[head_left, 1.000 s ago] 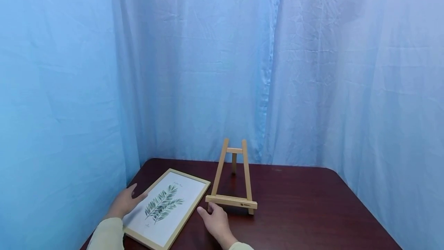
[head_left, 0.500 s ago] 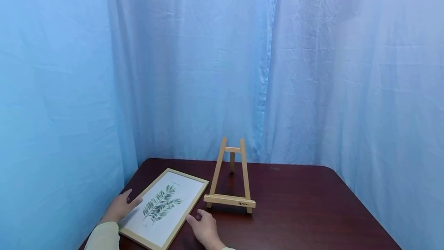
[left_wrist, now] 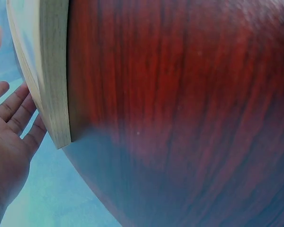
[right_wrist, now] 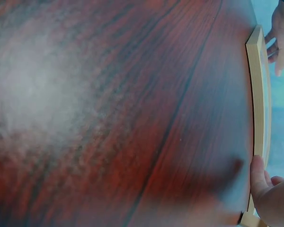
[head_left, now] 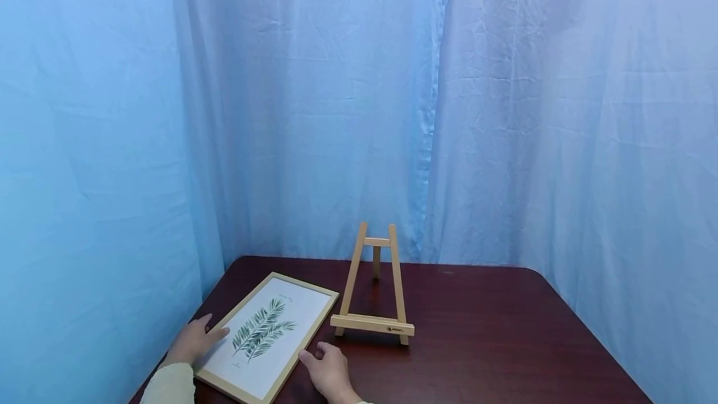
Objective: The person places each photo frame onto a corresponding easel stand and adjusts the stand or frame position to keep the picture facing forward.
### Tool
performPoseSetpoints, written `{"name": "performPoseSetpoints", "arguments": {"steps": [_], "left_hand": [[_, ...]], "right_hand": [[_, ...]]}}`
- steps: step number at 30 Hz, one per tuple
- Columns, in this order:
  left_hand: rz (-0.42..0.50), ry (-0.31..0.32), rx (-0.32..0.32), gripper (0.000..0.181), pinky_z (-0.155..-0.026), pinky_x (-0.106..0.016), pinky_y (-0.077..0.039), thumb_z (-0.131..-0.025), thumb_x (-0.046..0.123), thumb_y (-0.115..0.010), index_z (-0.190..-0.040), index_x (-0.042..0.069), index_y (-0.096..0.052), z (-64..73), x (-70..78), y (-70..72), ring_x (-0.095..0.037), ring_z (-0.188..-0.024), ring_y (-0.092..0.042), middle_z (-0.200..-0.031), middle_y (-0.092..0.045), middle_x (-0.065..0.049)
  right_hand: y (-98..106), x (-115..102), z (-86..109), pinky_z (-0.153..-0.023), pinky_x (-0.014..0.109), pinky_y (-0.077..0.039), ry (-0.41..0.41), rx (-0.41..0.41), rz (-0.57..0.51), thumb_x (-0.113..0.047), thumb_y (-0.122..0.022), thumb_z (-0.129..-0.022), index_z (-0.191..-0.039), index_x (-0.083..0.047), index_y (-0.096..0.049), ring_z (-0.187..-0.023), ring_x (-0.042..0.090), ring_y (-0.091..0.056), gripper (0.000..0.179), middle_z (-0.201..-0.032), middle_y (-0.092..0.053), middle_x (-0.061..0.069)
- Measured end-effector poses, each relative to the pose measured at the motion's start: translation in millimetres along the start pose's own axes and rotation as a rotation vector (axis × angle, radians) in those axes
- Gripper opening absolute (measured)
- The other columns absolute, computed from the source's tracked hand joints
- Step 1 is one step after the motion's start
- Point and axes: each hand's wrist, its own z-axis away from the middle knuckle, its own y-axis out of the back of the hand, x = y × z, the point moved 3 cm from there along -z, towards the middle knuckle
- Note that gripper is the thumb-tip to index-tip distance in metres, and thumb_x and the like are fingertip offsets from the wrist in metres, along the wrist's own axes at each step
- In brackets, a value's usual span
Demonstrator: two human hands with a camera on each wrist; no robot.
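A picture frame [head_left: 291, 305] with a light wood border lies flat on the dark table, with green leaf sprigs printed on white. At its left edge, my left hand [head_left: 193, 340] has its fingers extended and its thumb over the border. In the left wrist view the fingertips of that left hand [left_wrist: 12, 130] meet the frame's side. My right hand [head_left: 328, 371] is by the frame's right edge, thumb at the border and fingers loosely bent. The right wrist view has this right hand [right_wrist: 274, 201] beside the wooden border [right_wrist: 257, 99]; whether it presses there, I cannot tell.
A small wooden easel [head_left: 373, 324] stands right of the frame, its lower ledge close to the frame's upper right corner. The reddish-brown tabletop [head_left: 482, 329] extends to the right. Blue curtains [head_left: 348, 111] enclose the table at the back and sides.
My right hand has moved left from below the easel's ledge to the frame's right edge. My left hand has slid slightly nearer along the left edge. The frame stays flat.
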Motion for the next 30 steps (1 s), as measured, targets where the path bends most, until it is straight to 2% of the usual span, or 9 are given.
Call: {"name": "performPoseSetpoints", "arguments": {"steps": [8, 19, 30], "left_hand": [[0.021, 0.025, -0.014, 0.087, -0.103, -0.065, -0.034, -0.091, 0.044, -0.069, -0.135, -0.024, -0.037, -2.0, -4.1, -2.7, -0.06, -0.126, -0.038, -0.135, -0.04, -0.044], [-0.007, 0.018, -0.012, 0.073, -0.097, -0.061, -0.043, -0.092, 0.035, -0.069, -0.127, -0.025, -0.047, 1.2, -1.8, -3.1, -0.057, -0.118, -0.048, -0.125, -0.05, -0.043], [-0.027, 0.054, -0.038, 0.057, -0.091, -0.057, -0.048, -0.093, 0.026, -0.069, -0.119, -0.023, -0.055, 2.8, -3.6, -4.5, -0.054, -0.112, -0.054, -0.117, -0.057, -0.04]], "right_hand": [[-0.6, 1.5, -1.4, -0.085, 0.049, -0.053, -0.031, -0.038, -0.01, -0.033, -0.073, -0.09, -0.119, 0.015, -0.063, -0.102, 0.035, -0.064, 0.056, -0.1, -0.069, 0.017], [0.4, 6.5, -5.8, -0.085, 0.05, -0.053, -0.059, -0.025, -0.004, -0.032, -0.074, -0.089, -0.119, 0.015, -0.063, -0.102, 0.036, -0.065, 0.056, -0.1, -0.07, 0.019], [-0.9, 6.9, -5.6, -0.086, 0.051, -0.052, -0.05, -0.021, 0.013, -0.031, -0.074, -0.089, -0.118, 0.015, -0.064, -0.104, 0.038, -0.064, 0.055, -0.102, -0.069, 0.02]]}}
